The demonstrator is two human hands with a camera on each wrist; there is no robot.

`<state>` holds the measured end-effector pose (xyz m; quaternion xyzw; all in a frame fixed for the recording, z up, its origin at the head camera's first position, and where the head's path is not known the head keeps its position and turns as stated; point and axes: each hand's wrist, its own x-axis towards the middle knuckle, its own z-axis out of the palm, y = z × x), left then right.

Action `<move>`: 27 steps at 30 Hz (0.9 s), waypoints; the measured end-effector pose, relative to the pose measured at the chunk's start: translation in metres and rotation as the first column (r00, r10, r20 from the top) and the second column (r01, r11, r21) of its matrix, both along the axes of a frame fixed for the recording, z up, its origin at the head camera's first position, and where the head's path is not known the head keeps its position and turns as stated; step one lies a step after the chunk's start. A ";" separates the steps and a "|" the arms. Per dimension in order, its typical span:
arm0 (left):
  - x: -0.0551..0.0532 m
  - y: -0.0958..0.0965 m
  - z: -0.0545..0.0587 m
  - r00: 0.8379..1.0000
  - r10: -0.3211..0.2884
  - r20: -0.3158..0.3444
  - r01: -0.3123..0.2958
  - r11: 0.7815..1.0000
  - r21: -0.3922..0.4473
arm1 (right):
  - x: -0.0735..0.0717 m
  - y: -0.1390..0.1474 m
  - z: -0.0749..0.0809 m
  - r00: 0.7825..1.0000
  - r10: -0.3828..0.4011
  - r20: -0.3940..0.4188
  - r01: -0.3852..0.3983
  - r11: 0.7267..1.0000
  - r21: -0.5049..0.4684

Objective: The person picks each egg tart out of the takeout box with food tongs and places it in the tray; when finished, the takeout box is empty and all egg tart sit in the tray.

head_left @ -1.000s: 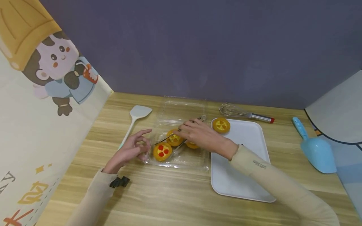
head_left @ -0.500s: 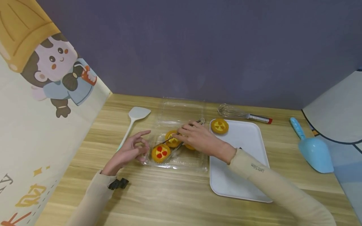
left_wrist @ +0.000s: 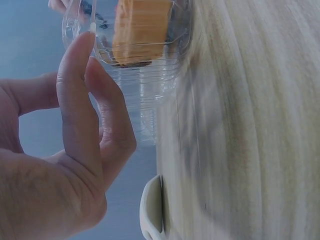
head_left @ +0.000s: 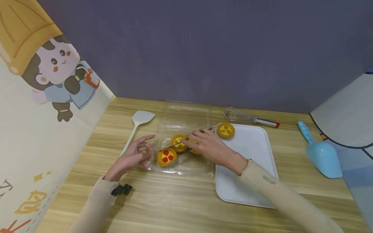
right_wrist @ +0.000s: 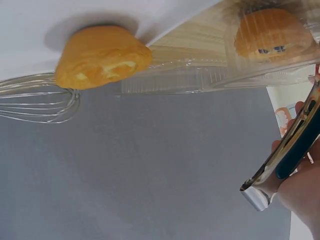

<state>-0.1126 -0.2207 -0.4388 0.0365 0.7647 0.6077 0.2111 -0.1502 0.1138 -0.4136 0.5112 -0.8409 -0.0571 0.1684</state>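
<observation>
My right hand [head_left: 211,147] grips metal tongs [right_wrist: 285,155] with a dark teal handle. The tongs' arms lie on either side of a toy egg tart with red pieces [head_left: 167,157], at the front left of a clear plastic container [head_left: 195,167]. Two tarts with yellow tops sit behind it in the container: one yellow tart [head_left: 178,143] shows well, the other is partly hidden under my right hand. My left hand [head_left: 131,158] pinches the container's left rim with its fingertips, the index finger held out above. The container's lid [head_left: 187,115] lies folded back.
On the right stands a white tray [head_left: 247,194] with another yellow tart [head_left: 225,130] at its back left corner. A whisk [head_left: 250,118] lies behind it, a blue scoop [head_left: 323,155] further right. A white spatula [head_left: 140,119] lies left of the container. A dark wall closes the back.
My right hand has shifted slightly right with the tongs, whose ring end has moved toward the tray. The left hand stays at the container's rim.
</observation>
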 end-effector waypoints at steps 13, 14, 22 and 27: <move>-0.001 0.001 0.000 1.000 -0.002 -0.001 0.002 1.000 -0.003 | 0.012 0.034 0.008 0.994 -0.093 0.065 0.101 0.985 -0.141; -0.002 0.001 0.001 1.000 -0.003 -0.002 0.003 1.000 -0.003 | 0.013 0.038 0.009 0.993 -0.101 0.069 0.110 0.982 -0.156; 0.000 0.000 0.001 1.000 0.002 0.011 -0.002 1.000 -0.002 | 0.020 0.076 0.014 0.982 -0.181 0.060 0.190 0.957 -0.218; 0.001 0.001 0.001 1.000 0.008 0.012 -0.008 1.000 0.000 | 0.024 0.103 0.013 0.969 -0.240 0.053 0.245 0.931 -0.269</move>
